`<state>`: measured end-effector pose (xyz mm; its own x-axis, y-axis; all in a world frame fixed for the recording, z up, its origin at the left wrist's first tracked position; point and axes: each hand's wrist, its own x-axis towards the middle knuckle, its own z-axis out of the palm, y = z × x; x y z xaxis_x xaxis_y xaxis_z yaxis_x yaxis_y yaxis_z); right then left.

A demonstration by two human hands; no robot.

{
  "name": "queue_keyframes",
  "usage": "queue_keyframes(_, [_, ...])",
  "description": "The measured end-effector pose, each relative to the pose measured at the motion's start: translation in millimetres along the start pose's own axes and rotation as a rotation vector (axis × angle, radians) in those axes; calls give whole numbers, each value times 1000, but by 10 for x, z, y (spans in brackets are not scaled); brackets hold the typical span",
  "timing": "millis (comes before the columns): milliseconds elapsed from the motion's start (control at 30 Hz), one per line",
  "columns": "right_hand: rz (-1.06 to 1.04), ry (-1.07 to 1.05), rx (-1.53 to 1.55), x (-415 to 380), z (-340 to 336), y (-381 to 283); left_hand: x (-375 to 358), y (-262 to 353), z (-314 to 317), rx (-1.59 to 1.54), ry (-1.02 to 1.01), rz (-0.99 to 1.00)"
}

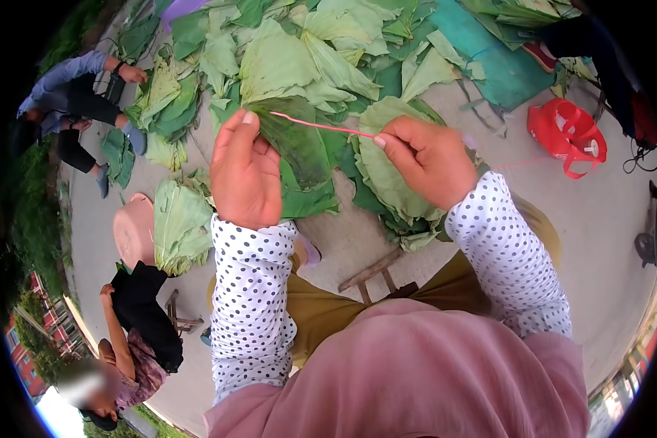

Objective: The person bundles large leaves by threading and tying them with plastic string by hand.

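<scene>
A thin pink string runs nearly level between my two hands. My left hand pinches a green leaf and the string's left end between thumb and forefinger, its other fingers loosely curled. My right hand is closed on the string's other end, thumb pressed to the forefinger. Below and behind my right hand lies a stack of pale green leaves. Beyond my hands, large flat leaves cover the ground.
A red bag stands at the right. A pink basin and a leaf bundle are at the left. Two people sit at the left, and another person's leg shows at the upper right. A small wooden stool is between my legs.
</scene>
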<state>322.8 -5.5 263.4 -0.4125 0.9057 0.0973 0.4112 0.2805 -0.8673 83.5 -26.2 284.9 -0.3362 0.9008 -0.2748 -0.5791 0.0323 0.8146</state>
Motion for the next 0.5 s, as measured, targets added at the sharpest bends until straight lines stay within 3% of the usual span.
queue_keyframes(200, [-65,9,-104,143,-43,101,-62,-341,205,52,-58,-85])
queue_keyframes(333, [-27,-73,-148,134,37,110,-320,-549,318,395,-117,-69])
queue_keyframes(400, [-229,241,-179,129,92,83,-366,-636,329,416,-91,-77])
queue_keyframes(500, [-282,88,-250,92,4,-117,-486,-465,470,446,-109,-110])
